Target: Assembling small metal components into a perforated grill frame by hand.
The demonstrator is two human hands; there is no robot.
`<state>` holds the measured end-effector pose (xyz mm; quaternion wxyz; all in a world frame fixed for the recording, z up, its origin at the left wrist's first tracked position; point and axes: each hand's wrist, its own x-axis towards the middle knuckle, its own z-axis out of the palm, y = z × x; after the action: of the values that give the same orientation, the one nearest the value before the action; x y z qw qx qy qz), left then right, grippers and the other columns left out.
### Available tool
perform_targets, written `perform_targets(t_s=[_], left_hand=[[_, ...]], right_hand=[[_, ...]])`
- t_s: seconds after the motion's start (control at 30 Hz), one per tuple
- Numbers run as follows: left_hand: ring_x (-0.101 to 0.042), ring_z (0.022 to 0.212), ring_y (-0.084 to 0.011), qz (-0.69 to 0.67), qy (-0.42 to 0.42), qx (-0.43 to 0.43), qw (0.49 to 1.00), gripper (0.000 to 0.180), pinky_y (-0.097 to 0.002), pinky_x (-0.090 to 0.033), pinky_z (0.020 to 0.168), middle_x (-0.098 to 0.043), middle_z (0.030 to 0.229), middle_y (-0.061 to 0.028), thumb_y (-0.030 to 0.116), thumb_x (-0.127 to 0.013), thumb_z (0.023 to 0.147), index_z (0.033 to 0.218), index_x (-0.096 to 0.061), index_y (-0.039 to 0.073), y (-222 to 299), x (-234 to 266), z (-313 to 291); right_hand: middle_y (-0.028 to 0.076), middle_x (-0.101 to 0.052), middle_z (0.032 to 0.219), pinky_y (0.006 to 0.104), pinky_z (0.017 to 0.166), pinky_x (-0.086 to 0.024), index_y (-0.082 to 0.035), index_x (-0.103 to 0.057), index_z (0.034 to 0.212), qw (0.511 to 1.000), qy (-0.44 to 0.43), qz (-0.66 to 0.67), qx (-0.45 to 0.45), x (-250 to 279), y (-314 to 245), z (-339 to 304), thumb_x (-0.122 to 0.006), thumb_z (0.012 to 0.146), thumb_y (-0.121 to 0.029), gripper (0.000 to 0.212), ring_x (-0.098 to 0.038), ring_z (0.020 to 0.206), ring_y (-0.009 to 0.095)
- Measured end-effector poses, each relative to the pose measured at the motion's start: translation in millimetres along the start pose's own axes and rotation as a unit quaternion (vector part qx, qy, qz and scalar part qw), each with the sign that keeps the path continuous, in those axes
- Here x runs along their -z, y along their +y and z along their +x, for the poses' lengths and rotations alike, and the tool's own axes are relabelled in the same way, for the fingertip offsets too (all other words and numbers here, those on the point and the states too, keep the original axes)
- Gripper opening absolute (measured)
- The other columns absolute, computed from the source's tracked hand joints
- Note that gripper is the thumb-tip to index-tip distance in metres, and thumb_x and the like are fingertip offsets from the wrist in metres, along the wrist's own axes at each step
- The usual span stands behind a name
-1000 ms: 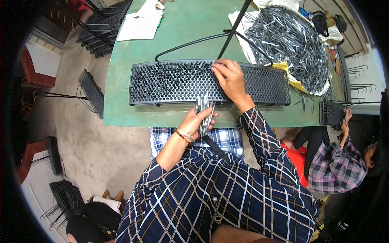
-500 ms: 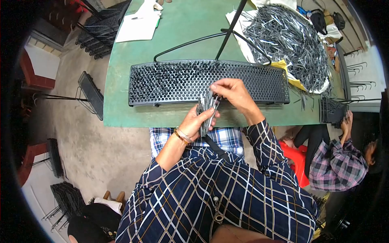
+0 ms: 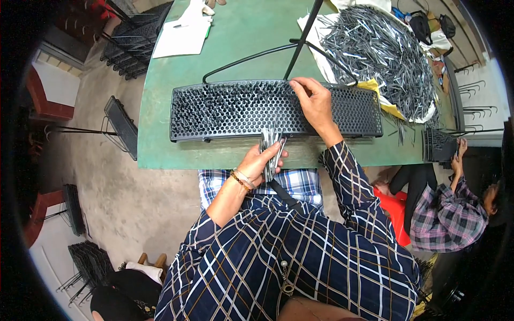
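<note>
A long black perforated tray point(image 3: 350, 112) lies across the green table in front of me. Dark bristle-like pieces fill many holes on its left side and along its upper middle; the right-hand holes look bare. Close to the tray's near edge, my left hand point(image 3: 251, 163) is closed around a bundle of thin grey strips point(image 3: 270, 140), their ends pointing toward the tray. My right hand point(image 3: 317, 106) is over the tray, thumb and forefinger pinched at its far edge. Whatever sits in that pinch is too small to make out.
A heap of loose dark strips point(image 3: 375, 59) lies on a white sheet at the far right. A black metal frame point(image 3: 246, 52) rises behind the tray. Paper point(image 3: 179, 37) rests at far left. A co-worker point(image 3: 450, 214) sits at right; more trays point(image 3: 122, 125) stand at left.
My right hand has moved from beside the bundle up and away to the tray's far edge. The left hand with its bundle has stayed nearly in place.
</note>
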<state>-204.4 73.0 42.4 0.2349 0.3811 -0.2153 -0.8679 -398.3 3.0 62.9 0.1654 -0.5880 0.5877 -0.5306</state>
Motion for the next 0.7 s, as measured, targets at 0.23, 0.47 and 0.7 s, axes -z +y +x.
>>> perform_targets(t_s=[0.23, 0.47, 0.7], left_hand=[[-0.058, 0.068, -0.0110, 0.022, -0.024, -0.001, 0.999, 0.021, -0.0227, -0.050, 0.054, -0.062, 0.085, -0.0063, 0.011, -0.062, 0.086, 0.104, -0.053, 0.004, -0.9, 5.2, 2.0], [-0.056, 0.065, -0.0103, -0.007, -0.042, -0.036, 0.998, 0.031, -0.0227, -0.048, 0.052, -0.061, 0.087, -0.0064, 0.011, -0.062, 0.086, 0.114, -0.051, 0.005, 3.5, 2.8, -0.5], [-0.056, 0.066, -0.0101, 0.029, -0.070, -0.066, 0.995, 0.029, -0.0223, -0.047, 0.054, -0.061, 0.086, -0.0055, 0.010, -0.062, 0.086, 0.113, -0.052, 0.005, 7.7, -0.4, -5.6]], right_hand=[[0.009, -0.065, 0.083, 0.0294, 0.061, -0.048, -0.002, -0.068, 0.090, 0.987, -0.015, -0.103, 0.120, -10.1, 7.3, -4.7, -0.066, 0.081, -0.011, 0.013, -0.061, 0.070, 0.020], [0.010, -0.061, 0.080, 0.0303, 0.062, -0.047, -0.004, -0.069, 0.091, 0.991, -0.019, -0.120, 0.059, -5.1, -13.2, -9.1, -0.069, 0.078, -0.015, 0.017, -0.060, 0.070, 0.022], [0.002, -0.067, 0.080, 0.0176, 0.052, -0.041, 0.000, -0.068, 0.093, 0.913, -0.257, 0.196, -0.248, 5.1, -25.5, -28.8, -0.065, 0.085, -0.018, 0.020, -0.052, 0.059, 0.003]])
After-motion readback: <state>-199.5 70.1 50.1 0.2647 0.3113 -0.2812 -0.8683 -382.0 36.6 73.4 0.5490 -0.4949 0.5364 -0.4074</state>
